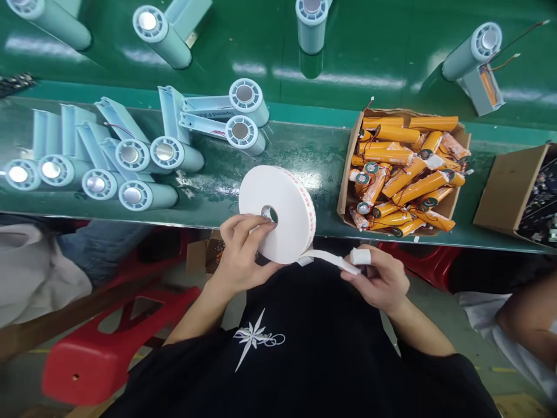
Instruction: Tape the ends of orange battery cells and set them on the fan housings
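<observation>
My left hand (243,249) grips a large white roll of tape (285,197) by its core hole, with fingers at the hole and thumb under the rim. Red printing runs along the roll's edge. From its lower right side a loose strip of tape (326,256) stretches to my right hand (383,276). There, the thumb and fingers pinch the strip's free end. A white wrapping (361,256) covers the tip of one finger on that hand. The roll is held tilted at the bench's front edge, over my black shirt.
A cardboard box (345,191) of orange-wrapped battery packs (400,168) stands right of the roll. Several light-blue plastic housings (165,152) sit at the left, more along the back. Another box (500,186) is far right. Red stools (87,360) and seated people flank me.
</observation>
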The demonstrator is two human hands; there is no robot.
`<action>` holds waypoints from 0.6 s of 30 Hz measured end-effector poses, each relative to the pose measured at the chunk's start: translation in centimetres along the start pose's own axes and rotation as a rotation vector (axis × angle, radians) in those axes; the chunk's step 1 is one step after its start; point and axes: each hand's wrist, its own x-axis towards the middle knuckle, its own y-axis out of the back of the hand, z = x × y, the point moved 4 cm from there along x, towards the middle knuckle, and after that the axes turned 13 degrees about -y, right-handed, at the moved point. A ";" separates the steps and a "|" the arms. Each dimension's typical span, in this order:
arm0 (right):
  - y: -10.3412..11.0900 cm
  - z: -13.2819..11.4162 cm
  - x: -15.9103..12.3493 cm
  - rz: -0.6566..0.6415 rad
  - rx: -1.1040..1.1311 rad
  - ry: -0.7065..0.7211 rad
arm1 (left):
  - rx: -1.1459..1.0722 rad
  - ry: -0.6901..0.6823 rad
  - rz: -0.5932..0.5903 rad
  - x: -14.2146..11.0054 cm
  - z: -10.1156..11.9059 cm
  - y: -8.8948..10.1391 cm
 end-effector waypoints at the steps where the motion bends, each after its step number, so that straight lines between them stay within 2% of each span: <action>1: 0.3 -0.1 0.2 0.015 0.007 0.032 | -0.007 -0.007 -0.003 0.0 0.1 0.0; 4: 1.3 -0.6 1.0 0.021 0.017 0.099 | -0.026 -0.039 -0.044 -0.1 0.3 -0.1; 6: 1.8 -0.8 1.6 0.000 0.011 0.079 | -0.051 -0.091 -0.079 -0.1 0.7 -0.2; 8: 2.0 -0.9 2.0 -0.040 0.008 0.018 | -0.086 -0.167 -0.095 0.0 1.3 -0.2; 11: 2.1 -0.9 2.5 -0.113 0.120 -0.169 | -0.123 -0.265 -0.086 0.0 2.1 -0.4; 13: 1.9 -0.8 2.8 -0.200 0.244 -0.305 | -0.142 -0.306 -0.054 0.0 2.5 -0.6; 15: 1.5 -1.0 3.4 -0.345 0.349 -0.375 | -0.169 -0.328 -0.005 0.0 2.7 -0.8; 17: 1.5 -1.5 4.1 -0.444 0.441 -0.365 | -0.189 -0.343 0.041 -0.2 2.8 -1.0; 18: 1.7 -1.9 4.6 -0.452 0.484 -0.338 | -0.190 -0.352 0.057 -0.3 2.8 -1.2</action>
